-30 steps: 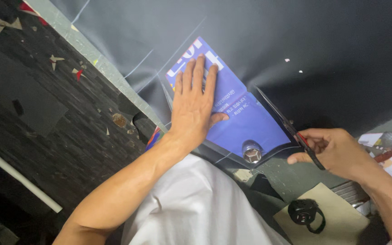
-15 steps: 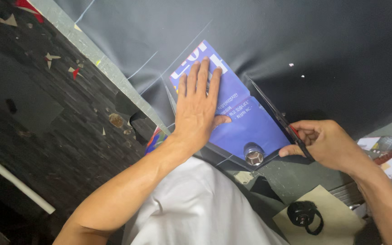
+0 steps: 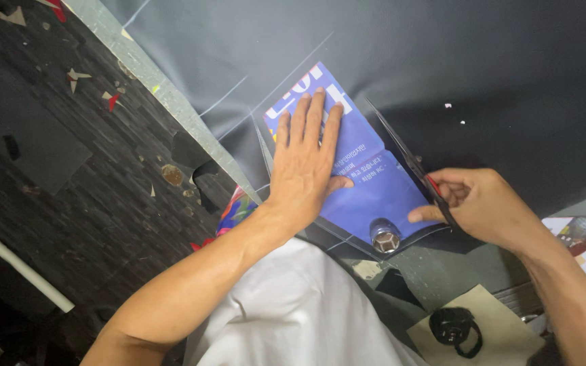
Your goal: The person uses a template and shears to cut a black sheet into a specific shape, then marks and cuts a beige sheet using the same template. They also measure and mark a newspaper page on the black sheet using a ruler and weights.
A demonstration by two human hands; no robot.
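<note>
left hand (image 3: 303, 169): flat, fingers spread, pinning blue printed sheet (image 3: 367, 183) to dark fabric (image 3: 456, 61) so it cannot slip | right hand (image 3: 483, 203): fingers curled through scissors (image 3: 412, 166) at sheet's right edge | metal hex weight (image 3: 384, 237): holds near corner

Paper scraps (image 3: 76, 76) on dark flooring (image 3: 69, 176), white pipe (image 3: 18, 264), tan sheet (image 3: 483, 332) (black ring (image 3: 457, 330) on it)

the dark sheet (image 3: 483, 61) spread over the desk looks like smooth, matt cloth or vinyl marked with thin pale lines. on it lies a blue printed paper card (image 3: 367, 183) with a slight sheen, weighted by a shiny metal hexagonal nut (image 3: 384, 238). the floor (image 3: 49, 149) is dark, rough wood-grain boards.
</note>
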